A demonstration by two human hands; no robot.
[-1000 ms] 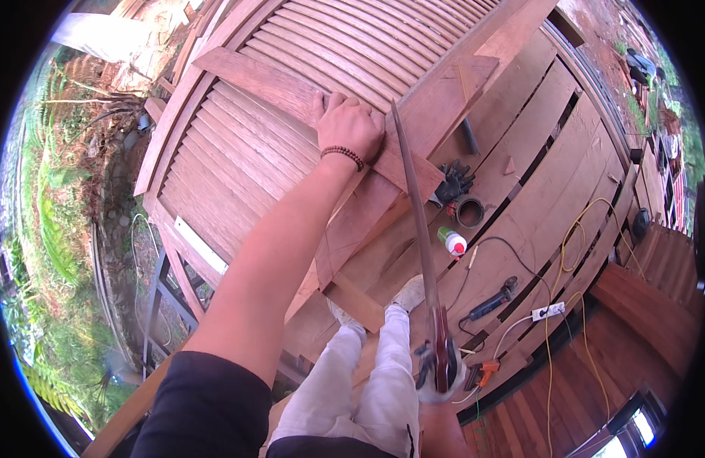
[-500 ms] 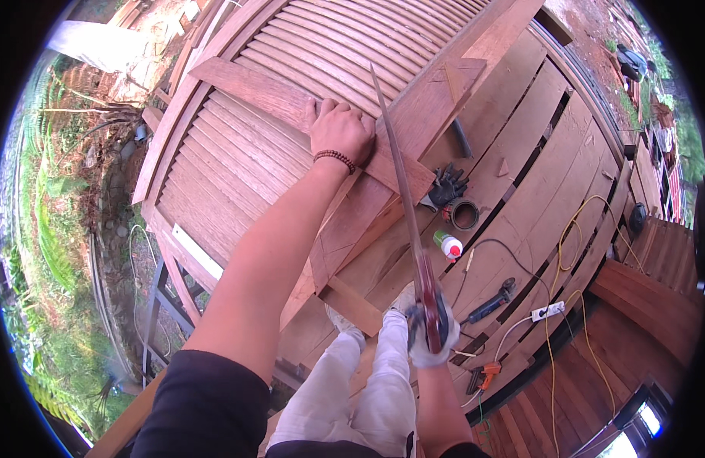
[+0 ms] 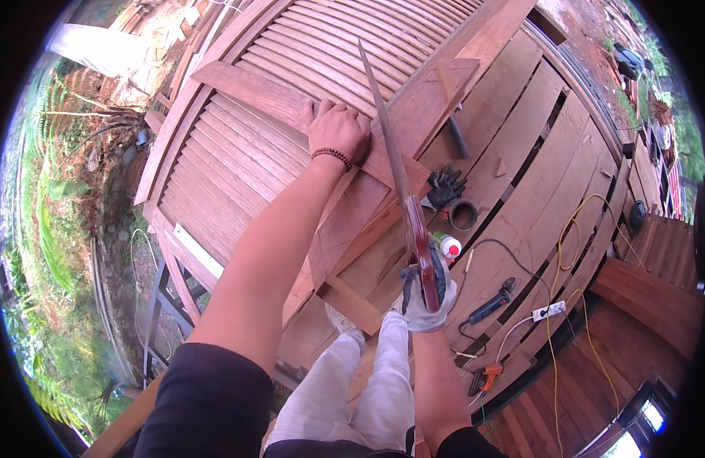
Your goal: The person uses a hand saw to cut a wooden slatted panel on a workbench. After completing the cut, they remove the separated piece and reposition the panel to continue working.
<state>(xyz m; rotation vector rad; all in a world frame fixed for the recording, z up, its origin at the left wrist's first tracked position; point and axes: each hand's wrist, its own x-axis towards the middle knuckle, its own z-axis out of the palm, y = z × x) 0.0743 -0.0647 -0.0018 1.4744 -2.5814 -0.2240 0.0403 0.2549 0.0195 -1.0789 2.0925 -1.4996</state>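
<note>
My bare left hand (image 3: 339,131), with a beaded bracelet at the wrist, is closed over a reddish wooden board (image 3: 253,90). That board lies across a slatted louvre panel (image 3: 223,164), and its near end rests over a wider plank (image 3: 421,114) along the panel's right side. My gloved right hand (image 3: 430,298) grips the dark red handle of a handsaw (image 3: 391,145). The saw's long blade points up and away, passing across the board just right of my left hand. Whether its teeth touch the wood, I cannot tell.
On the plank floor (image 3: 536,175), right of the panel, lie a dark glove (image 3: 446,185), an open tin (image 3: 463,215), a red-capped bottle (image 3: 449,246), a grinder-like power tool (image 3: 490,302), an orange tool (image 3: 487,375), a power strip (image 3: 548,311) and yellow cable. The floor has gaps.
My right hand has pushed the handsaw forward and up, so the blade tip reaches farther over the slats. My left hand stays in place on the board.
</note>
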